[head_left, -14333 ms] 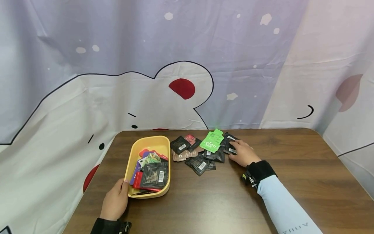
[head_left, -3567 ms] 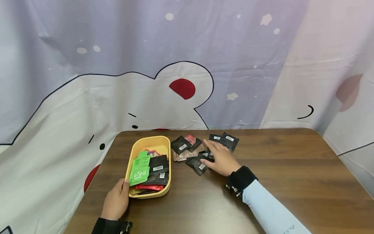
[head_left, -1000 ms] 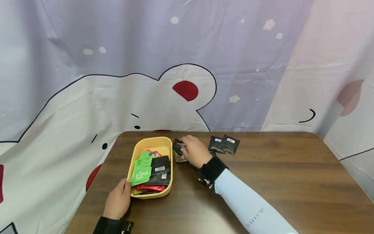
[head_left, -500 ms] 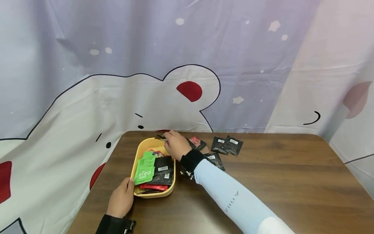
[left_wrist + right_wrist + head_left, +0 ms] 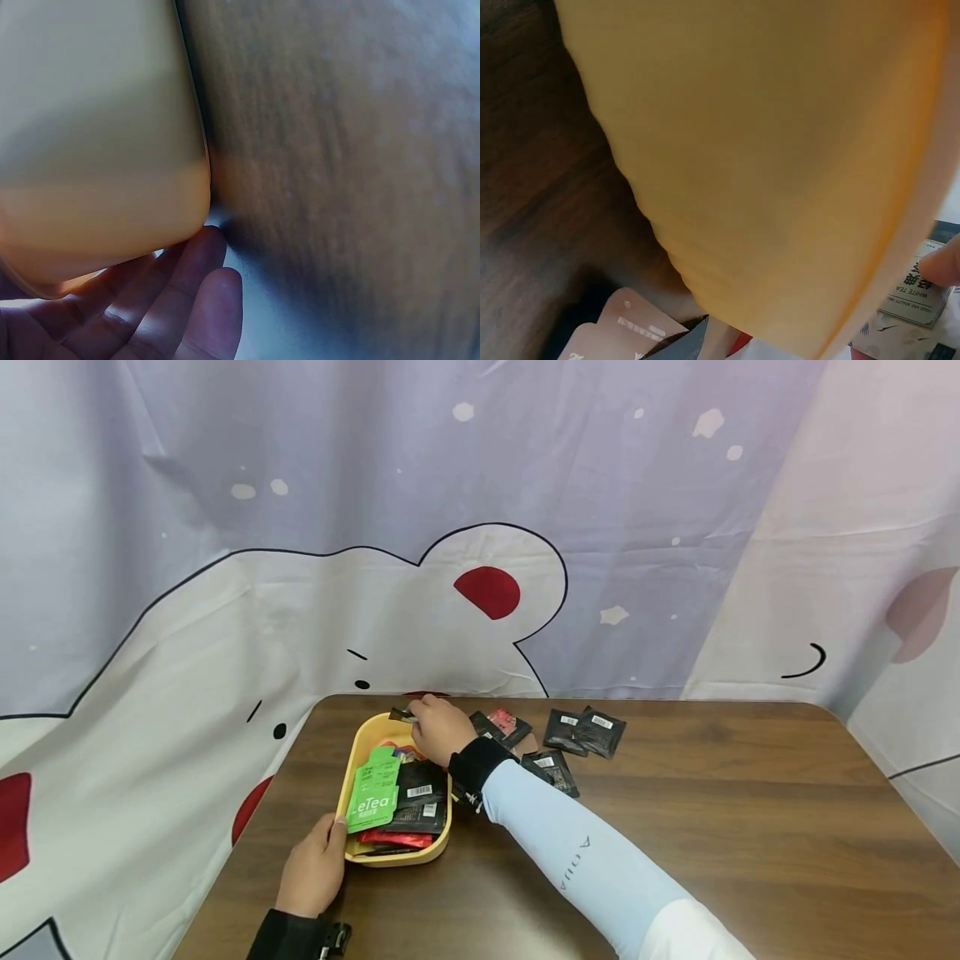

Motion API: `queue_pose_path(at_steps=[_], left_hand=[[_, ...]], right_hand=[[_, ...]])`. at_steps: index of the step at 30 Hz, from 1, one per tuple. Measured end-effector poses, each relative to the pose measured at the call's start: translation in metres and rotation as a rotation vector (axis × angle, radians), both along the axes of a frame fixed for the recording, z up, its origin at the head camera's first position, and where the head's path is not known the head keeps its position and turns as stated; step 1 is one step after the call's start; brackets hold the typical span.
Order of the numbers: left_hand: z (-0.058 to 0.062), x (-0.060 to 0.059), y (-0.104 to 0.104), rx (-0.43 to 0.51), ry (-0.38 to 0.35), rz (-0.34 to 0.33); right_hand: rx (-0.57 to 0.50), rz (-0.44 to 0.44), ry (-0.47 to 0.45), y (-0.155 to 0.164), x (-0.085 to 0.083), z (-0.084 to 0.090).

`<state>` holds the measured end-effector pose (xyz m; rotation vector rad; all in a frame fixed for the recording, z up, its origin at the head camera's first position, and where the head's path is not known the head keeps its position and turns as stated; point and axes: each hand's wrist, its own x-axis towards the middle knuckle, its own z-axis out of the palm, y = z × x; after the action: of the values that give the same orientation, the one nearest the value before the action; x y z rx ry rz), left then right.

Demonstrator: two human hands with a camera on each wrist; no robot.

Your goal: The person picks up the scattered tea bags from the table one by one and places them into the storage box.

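Observation:
In the head view my left hand [image 5: 311, 870] holds the near left side of a yellow plastic bin [image 5: 350, 777]. The left wrist view shows its fingers under the bin's base edge. Over the bin's far end, my right hand [image 5: 441, 727] pinches a small black tea sachet [image 5: 401, 715]. In the right wrist view a fingertip [image 5: 943, 264] rests on the sachet's label [image 5: 913, 289], printed "WHITE TEA". Inside the bin lie a green tea packet [image 5: 372, 793], black sachets [image 5: 417, 783] and a red one [image 5: 397, 838].
To the bin's right on the wooden table [image 5: 675, 827] lie more tea sachets: a black one with a red one [image 5: 507, 722], two overlapping black ones [image 5: 602, 732] and another black sachet [image 5: 552, 768]. A brown packet [image 5: 619, 330] shows beside the bin. A printed curtain [image 5: 622, 527] hangs behind.
My right hand has gone left from the pile to the bin's far end with a black sachet. Earlier, the green packet and other sachets went into the bin. My left hand keeps its hold.

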<state>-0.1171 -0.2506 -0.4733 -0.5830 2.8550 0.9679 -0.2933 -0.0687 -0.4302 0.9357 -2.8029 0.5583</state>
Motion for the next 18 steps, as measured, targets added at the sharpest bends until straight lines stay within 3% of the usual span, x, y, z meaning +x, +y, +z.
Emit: queue_pose_path(at_steps=[9,18], left_hand=[[0.0002,-0.0005,-0.0003,0.007,0.001,-0.002],[-0.0005,-0.0002,-0.0011,-0.001,0.0,-0.008]], right_hand=[[0.001,0.001,0.017,0.0021,0.002,0.0008],[0.007,0.03,-0.074,0.0018,0.0057,0.0071]])
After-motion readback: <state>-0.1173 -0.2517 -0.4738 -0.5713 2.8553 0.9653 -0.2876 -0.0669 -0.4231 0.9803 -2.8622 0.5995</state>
